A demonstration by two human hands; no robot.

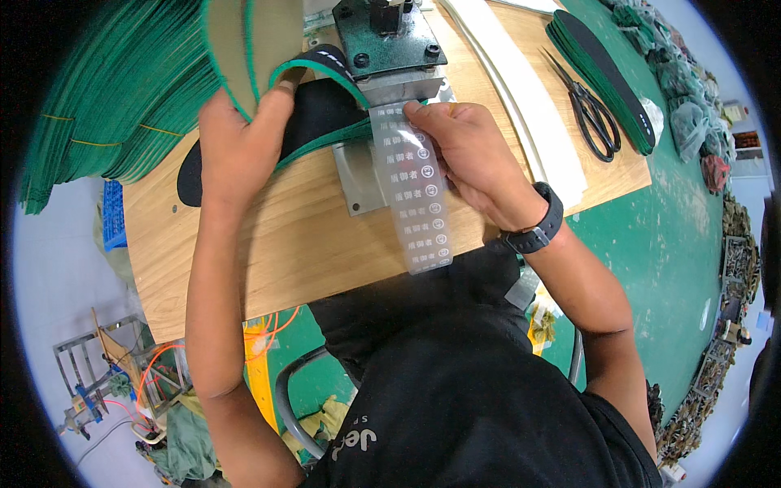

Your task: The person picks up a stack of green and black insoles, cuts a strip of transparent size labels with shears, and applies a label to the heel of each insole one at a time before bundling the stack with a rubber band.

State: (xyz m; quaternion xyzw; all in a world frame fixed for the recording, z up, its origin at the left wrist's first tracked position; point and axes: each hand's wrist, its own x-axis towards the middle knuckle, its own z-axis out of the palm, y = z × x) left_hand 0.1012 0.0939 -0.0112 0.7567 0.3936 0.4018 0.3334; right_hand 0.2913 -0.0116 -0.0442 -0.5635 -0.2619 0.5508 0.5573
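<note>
My left hand [244, 146] is closed on a green-edged insole [329, 69], its thumb over the bent-up edge. A beige-backed insole [268, 37] stands tilted up beside those fingers. Under the hand, further black insoles [313, 122] lie with their ends at the press. My right hand [468, 150], wearing a black watch [533, 236], pinches the upper end of a clear label strip [416, 187] printed with rows of white marks. That strip hangs down past the table's near edge, just in front of the heat press [390, 49]. The strip covers part of the metal base plate [355, 183].
A big stack of green insoles [89, 106], tied in bundles, fills the far left. Right of the press lie long white strips [521, 106], open black scissors [590, 118] and a pile of black insoles [602, 73]. The wooden table [285, 244] ends close to my body.
</note>
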